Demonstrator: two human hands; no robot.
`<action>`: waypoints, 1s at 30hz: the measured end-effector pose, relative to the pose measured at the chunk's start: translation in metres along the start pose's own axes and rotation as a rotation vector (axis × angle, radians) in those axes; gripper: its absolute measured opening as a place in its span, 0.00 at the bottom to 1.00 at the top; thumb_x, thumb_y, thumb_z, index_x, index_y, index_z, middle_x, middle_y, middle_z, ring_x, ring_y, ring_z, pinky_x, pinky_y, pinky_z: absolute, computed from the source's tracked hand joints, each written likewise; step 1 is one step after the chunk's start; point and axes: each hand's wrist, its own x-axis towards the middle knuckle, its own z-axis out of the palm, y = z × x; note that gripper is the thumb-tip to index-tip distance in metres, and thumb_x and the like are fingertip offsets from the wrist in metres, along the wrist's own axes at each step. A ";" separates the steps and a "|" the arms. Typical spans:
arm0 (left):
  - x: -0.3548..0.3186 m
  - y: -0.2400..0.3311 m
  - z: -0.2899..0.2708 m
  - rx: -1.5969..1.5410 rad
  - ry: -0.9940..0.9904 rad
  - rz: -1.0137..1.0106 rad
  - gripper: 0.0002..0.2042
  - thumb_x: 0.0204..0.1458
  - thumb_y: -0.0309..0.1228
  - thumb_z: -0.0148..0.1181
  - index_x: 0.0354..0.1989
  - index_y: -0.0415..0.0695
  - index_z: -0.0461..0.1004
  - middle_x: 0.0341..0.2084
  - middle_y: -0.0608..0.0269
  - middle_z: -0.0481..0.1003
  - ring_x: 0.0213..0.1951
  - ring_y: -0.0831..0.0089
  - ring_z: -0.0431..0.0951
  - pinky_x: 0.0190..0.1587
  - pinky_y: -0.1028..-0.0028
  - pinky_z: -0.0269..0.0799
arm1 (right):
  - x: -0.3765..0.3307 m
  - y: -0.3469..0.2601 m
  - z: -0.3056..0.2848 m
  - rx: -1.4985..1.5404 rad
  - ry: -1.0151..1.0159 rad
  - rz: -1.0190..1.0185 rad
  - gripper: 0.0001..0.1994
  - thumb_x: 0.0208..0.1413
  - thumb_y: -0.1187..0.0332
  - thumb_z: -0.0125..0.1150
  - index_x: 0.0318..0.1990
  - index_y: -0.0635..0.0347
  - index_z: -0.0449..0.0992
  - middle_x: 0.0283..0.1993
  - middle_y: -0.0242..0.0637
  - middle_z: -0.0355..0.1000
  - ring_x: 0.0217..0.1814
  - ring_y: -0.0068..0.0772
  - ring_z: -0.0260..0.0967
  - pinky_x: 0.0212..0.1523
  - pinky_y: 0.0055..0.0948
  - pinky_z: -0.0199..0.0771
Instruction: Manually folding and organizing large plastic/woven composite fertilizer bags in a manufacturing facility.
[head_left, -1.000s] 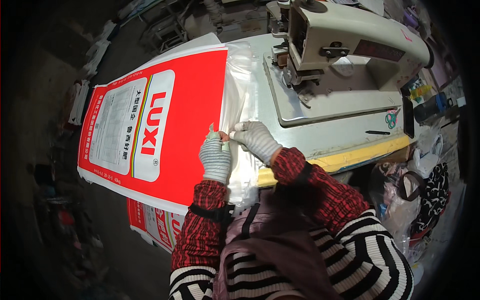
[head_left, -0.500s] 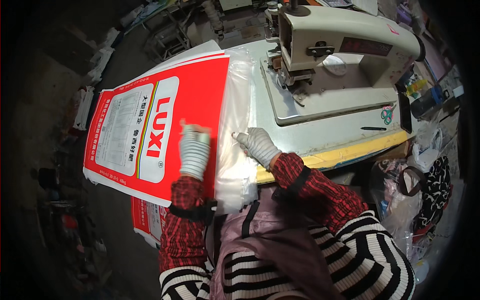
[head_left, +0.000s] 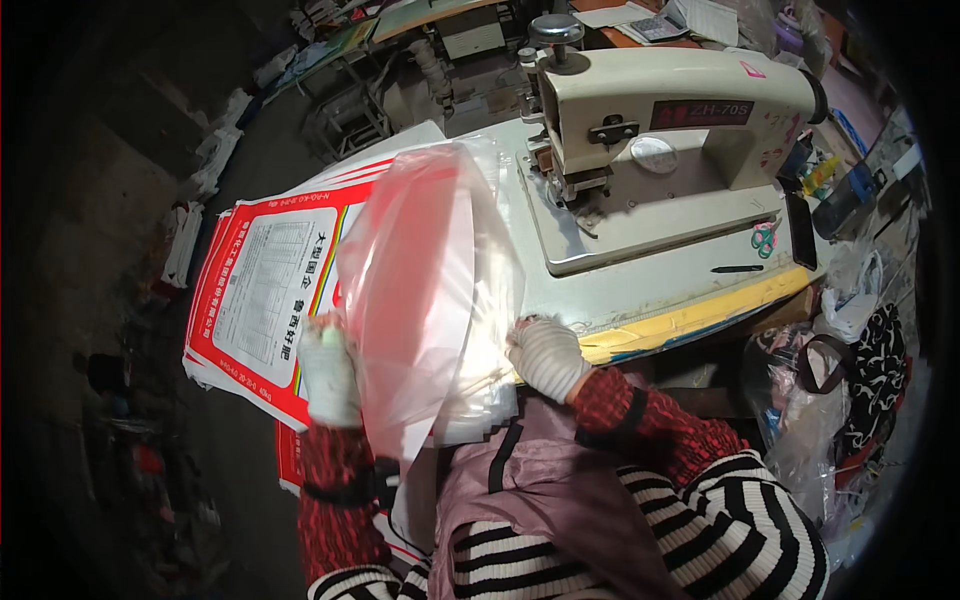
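A stack of red and white printed sacks (head_left: 230, 345) lies on the table's left side, with clear plastic liners (head_left: 490, 370) sticking out at their right ends. The top sack's end is raised, and its translucent plastic film (head_left: 425, 270) bulges upward between my hands. My left hand (head_left: 332, 375), in a whitish knitted glove with fingertips bare, is closed at the top sack's raised part, left of the film. My right hand (head_left: 550, 355), gloved alike, is curled beside the liners' right edge at the table's front. What its fingers hold is hidden.
A cream sewing machine (head_left: 680, 95) stands on the table's right part. Small scissors (head_left: 764, 240), a black pen (head_left: 737, 268) and a dark phone (head_left: 801, 230) lie by its base. Yellow edging (head_left: 690, 315) runs along the table's front. Plastic bags (head_left: 800, 440) hang at the right.
My left hand has moved left and nearer, and the top sack's end has lifted into a bulge. My right hand has shifted right and nearer. The view has shifted slightly.
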 end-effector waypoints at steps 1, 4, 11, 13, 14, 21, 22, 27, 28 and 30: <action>-0.016 -0.002 -0.006 -0.032 0.037 0.033 0.05 0.56 0.29 0.51 0.29 0.44 0.66 0.19 0.75 0.62 0.20 0.85 0.60 0.21 0.80 0.59 | -0.005 -0.017 -0.010 -0.098 0.199 -0.145 0.18 0.45 0.58 0.59 0.37 0.65 0.76 0.37 0.47 0.73 0.42 0.47 0.69 0.46 0.40 0.68; -0.054 0.001 -0.010 -0.033 0.038 0.146 0.06 0.53 0.27 0.57 0.30 0.45 0.66 0.20 0.75 0.62 0.20 0.84 0.59 0.23 0.80 0.59 | -0.002 -0.057 -0.006 -0.168 0.356 -0.425 0.15 0.43 0.63 0.58 0.37 0.63 0.75 0.39 0.43 0.72 0.41 0.44 0.68 0.45 0.39 0.68; -0.106 0.006 -0.073 0.637 0.177 0.720 0.06 0.47 0.24 0.62 0.30 0.40 0.70 0.18 0.61 0.72 0.17 0.75 0.68 0.26 0.75 0.66 | 0.063 -0.030 -0.041 -0.208 0.065 -0.393 0.10 0.55 0.68 0.45 0.38 0.58 0.73 0.38 0.33 0.69 0.46 0.25 0.66 0.48 0.28 0.68; -0.099 -0.002 -0.100 0.686 0.212 0.741 0.05 0.49 0.24 0.61 0.30 0.39 0.70 0.18 0.59 0.73 0.16 0.73 0.69 0.26 0.74 0.67 | 0.076 -0.006 -0.049 -0.087 0.645 -0.431 0.10 0.50 0.70 0.58 0.40 0.61 0.74 0.38 0.37 0.72 0.49 0.32 0.67 0.52 0.31 0.66; -0.097 -0.005 -0.106 0.714 0.309 0.813 0.04 0.50 0.24 0.59 0.30 0.39 0.70 0.17 0.60 0.72 0.16 0.74 0.68 0.25 0.74 0.67 | 0.070 -0.004 -0.050 -0.091 0.647 -0.436 0.10 0.50 0.70 0.58 0.40 0.61 0.74 0.38 0.37 0.72 0.49 0.32 0.67 0.52 0.31 0.66; -0.105 0.007 -0.104 0.627 0.381 0.661 0.02 0.55 0.22 0.53 0.31 0.36 0.70 0.22 0.64 0.71 0.24 0.79 0.67 0.34 0.80 0.65 | 0.050 -0.038 -0.112 -0.095 1.123 -0.366 0.14 0.46 0.63 0.64 0.40 0.55 0.74 0.31 0.37 0.70 0.38 0.39 0.68 0.47 0.34 0.66; -0.105 0.006 -0.107 0.611 0.382 0.654 0.02 0.55 0.22 0.53 0.31 0.36 0.70 0.22 0.64 0.71 0.25 0.79 0.67 0.34 0.80 0.65 | 0.053 -0.038 -0.106 -0.095 1.117 -0.373 0.14 0.46 0.63 0.64 0.40 0.55 0.74 0.31 0.37 0.70 0.38 0.39 0.68 0.47 0.34 0.66; -0.105 -0.002 -0.117 0.581 0.435 0.712 0.02 0.55 0.21 0.51 0.32 0.36 0.70 0.23 0.64 0.71 0.25 0.78 0.67 0.35 0.80 0.65 | 0.065 -0.024 -0.017 -0.146 0.449 -0.840 0.07 0.50 0.70 0.53 0.37 0.57 0.74 0.31 0.38 0.72 0.32 0.40 0.70 0.35 0.35 0.73; -0.107 -0.005 -0.120 0.536 0.471 0.749 0.03 0.56 0.21 0.50 0.33 0.36 0.69 0.24 0.64 0.71 0.25 0.77 0.67 0.35 0.79 0.66 | 0.069 -0.019 -0.011 -0.036 0.458 -0.912 0.07 0.48 0.71 0.53 0.36 0.57 0.75 0.31 0.38 0.72 0.33 0.40 0.72 0.35 0.35 0.74; -0.120 -0.015 -0.136 0.615 0.471 0.742 0.05 0.52 0.20 0.50 0.37 0.35 0.69 0.24 0.62 0.71 0.24 0.75 0.68 0.36 0.77 0.67 | 0.084 -0.015 -0.028 -0.285 0.576 -0.821 0.05 0.49 0.74 0.54 0.33 0.57 0.76 0.31 0.40 0.73 0.33 0.37 0.72 0.35 0.34 0.73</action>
